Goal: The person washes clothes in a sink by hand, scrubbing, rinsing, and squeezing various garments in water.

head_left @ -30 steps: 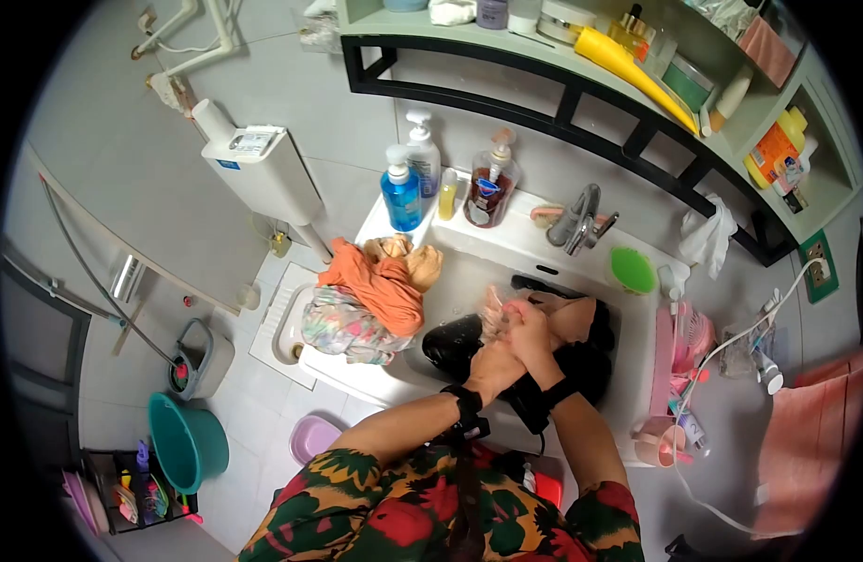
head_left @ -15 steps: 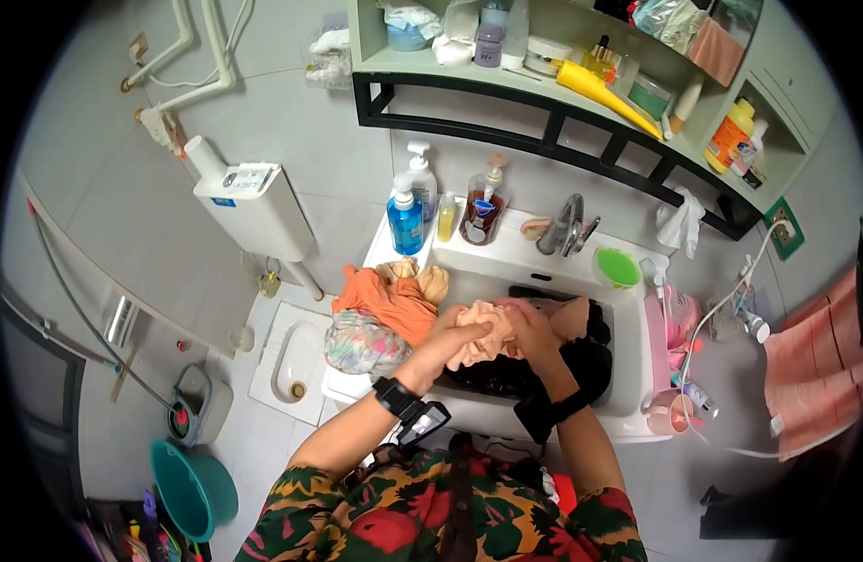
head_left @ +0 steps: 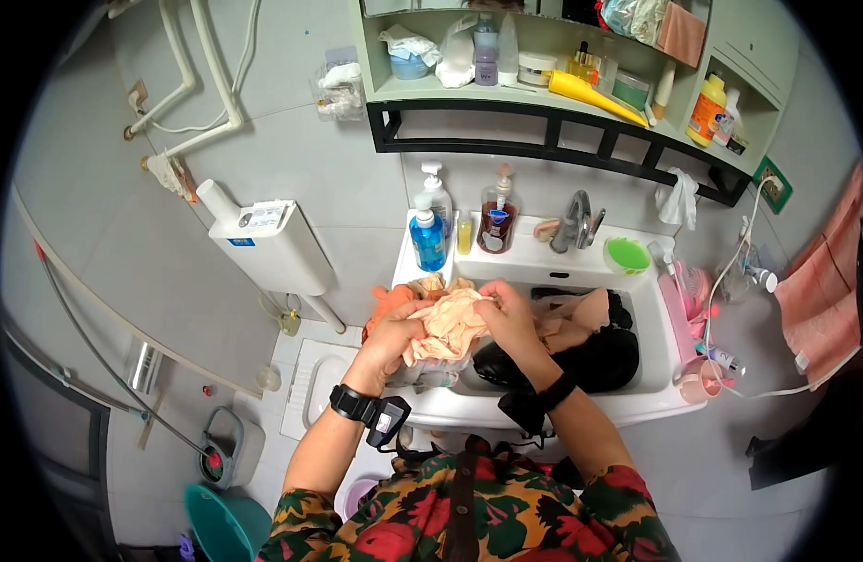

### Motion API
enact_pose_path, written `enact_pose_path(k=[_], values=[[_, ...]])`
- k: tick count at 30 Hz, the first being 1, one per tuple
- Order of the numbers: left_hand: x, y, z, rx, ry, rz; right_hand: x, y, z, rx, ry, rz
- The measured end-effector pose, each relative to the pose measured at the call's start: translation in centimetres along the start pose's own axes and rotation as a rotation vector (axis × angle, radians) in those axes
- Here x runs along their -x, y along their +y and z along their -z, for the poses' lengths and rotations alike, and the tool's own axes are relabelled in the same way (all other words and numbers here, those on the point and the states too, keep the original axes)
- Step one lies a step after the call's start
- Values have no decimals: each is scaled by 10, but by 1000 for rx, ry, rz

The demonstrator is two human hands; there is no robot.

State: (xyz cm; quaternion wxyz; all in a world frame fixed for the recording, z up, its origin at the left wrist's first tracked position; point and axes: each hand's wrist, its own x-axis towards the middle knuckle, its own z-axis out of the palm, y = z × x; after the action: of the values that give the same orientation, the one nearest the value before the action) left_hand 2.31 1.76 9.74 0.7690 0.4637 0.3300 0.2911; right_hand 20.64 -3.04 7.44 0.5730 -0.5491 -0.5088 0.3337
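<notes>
A crumpled peach-coloured cloth garment (head_left: 450, 326) is stretched between my hands over the left part of the white sink (head_left: 673, 345). My left hand (head_left: 392, 339) grips its left side, thumb on top. At the opposite edge, my right hand (head_left: 506, 318) pinches the fabric between thumb and fingers. Behind the held garment, orange clothing (head_left: 386, 302) and a patterned cloth, mostly hidden, lie heaped on the sink's left ledge. Black clothing (head_left: 595, 361) and a beige-pink piece (head_left: 581, 317) lie in the basin to the right of my hands.
Along the back rim stand a blue pump bottle (head_left: 428, 242), a brown pump bottle (head_left: 497, 223) and the faucet (head_left: 574, 223). A green bowl (head_left: 628, 253) sits at the back right corner. Above hangs a shelf (head_left: 506, 94) with a black frame. A teal bucket (head_left: 221, 525) stands on the floor.
The peach garment has moved left from over the basin toward the ledge and is spread wider. My hands have moved apart, and the camera view has shifted.
</notes>
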Motion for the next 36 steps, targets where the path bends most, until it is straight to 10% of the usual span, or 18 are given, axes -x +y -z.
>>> enact_pose_path(k=[9, 11, 12, 13, 18, 20, 22, 24, 26, 29, 33, 36], values=[[16, 0, 19, 28, 255, -228, -25, -23, -38, 193, 106, 301], [6, -20, 30, -262, 436, -197, -38, 11, -48, 216, 46, 115], [-20, -59, 70, -751, 440, -511, -35, 13, -46, 314, 49, 120], [-1, -46, 50, -1098, 558, -337, -31, 17, -41, 412, 48, 128], [13, -44, 27, -1257, 700, -635, -10, 69, 23, 517, 56, -32], [16, -34, 12, -1323, 643, -686, -11, 113, 74, 209, 5, -415], [16, -29, -4, -1361, 540, -794, -12, 173, 134, 716, -238, -438], [19, -32, -21, -1344, 539, -764, -6, 184, 168, 1539, -416, 6], [21, -28, -43, -1314, 525, -763, 4, 152, 184, 969, 51, -389], [10, -39, -65, -1183, 470, -826, 12, 213, 194, 1071, 151, -442], [-12, -59, -97, -1065, 299, -712, -7, 172, 183, 998, -376, -618], [-40, -92, -115, -932, 178, -583, -2, 194, 165, 1059, -264, -445]])
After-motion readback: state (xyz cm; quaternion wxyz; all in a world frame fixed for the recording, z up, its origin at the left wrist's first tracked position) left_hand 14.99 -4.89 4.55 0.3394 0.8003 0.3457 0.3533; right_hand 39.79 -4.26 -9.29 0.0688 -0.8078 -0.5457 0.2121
